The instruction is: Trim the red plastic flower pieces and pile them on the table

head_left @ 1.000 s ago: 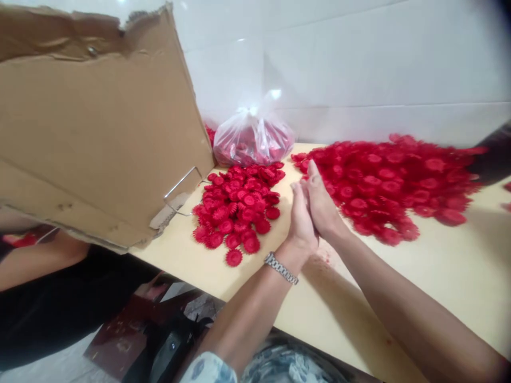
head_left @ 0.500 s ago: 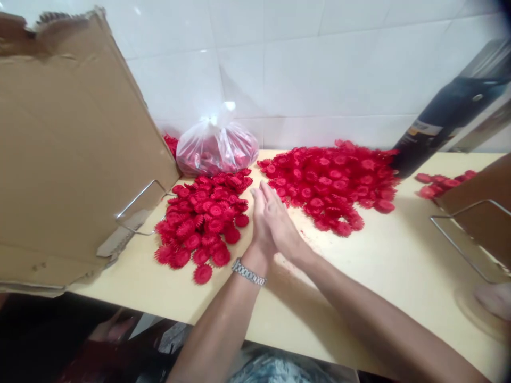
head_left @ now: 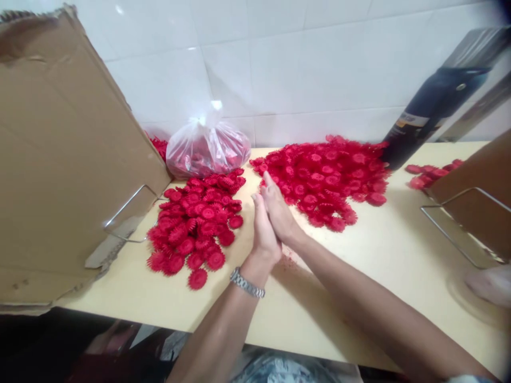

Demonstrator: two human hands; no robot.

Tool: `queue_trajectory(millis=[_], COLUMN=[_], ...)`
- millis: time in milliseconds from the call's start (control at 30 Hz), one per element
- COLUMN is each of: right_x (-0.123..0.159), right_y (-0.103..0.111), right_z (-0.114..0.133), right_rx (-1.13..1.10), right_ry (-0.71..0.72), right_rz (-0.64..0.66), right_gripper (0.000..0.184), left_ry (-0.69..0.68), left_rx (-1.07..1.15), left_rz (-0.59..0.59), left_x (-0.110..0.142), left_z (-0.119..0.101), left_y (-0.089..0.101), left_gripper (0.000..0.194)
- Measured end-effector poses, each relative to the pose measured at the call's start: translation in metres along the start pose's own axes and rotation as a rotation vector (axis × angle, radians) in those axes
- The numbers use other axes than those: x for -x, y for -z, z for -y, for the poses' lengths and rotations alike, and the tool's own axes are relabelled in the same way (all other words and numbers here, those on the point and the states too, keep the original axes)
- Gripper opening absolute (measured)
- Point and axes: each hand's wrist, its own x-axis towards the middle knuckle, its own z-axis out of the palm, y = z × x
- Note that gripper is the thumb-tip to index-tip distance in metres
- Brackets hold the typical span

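My left hand (head_left: 264,233), with a metal-band watch (head_left: 246,283) on its wrist, is pressed palm to palm against my right hand (head_left: 280,211). Fingers on both hands are straight and held close together, pointing at the wall. Anything between the palms is hidden. To the left lies a heap of red, fringed, flower-like discs (head_left: 195,223). A larger pile of the same discs (head_left: 327,178) spreads to the right, near my right fingertips. Fine red crumbs (head_left: 289,260) lie on the table beside my right wrist.
A tied clear bag (head_left: 207,149) of red pieces sits against the tiled wall (head_left: 343,69). A cardboard sheet (head_left: 72,159) with a wire stand (head_left: 128,205) rises at left. On the right are a dark bottle-shaped object (head_left: 431,111), more discs (head_left: 433,173) and another wire stand (head_left: 447,234).
My right hand has slid forward along my left palm, so its fingertips reach farther past the left ones. The view has shifted slightly; the piles look unchanged.
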Motion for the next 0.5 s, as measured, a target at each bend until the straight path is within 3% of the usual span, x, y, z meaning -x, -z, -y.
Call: queue_trajectory(millis=[100, 233, 400, 500], right_x=[-0.005, 0.009, -0.01, -0.022], right_y=[0.003, 0.0, 0.008, 0.019], right_z=[0.003, 0.004, -0.012, -0.014], right_rx=[-0.006, 0.075, 0.123, 0.042], right_ry=[-0.03, 0.086, -0.054, -0.098], right_rz=[0.009, 0.129, -0.006, -0.042], right_gripper=[0.06, 0.064, 0.061, 0.058], left_ry=[0.001, 0.075, 0.032, 0.149], left_rx=[0.068, 0.086, 0.156, 0.275], left_rz=[0.042, 0.003, 0.052, -0.038], left_x=[0.002, -0.002, 0.002, 0.003], left_z=[0.003, 0.001, 0.012, 0.018], left_y=[0.0, 0.008, 0.001, 0.005], left_gripper=[0.058, 0.051, 0.045, 0.03])
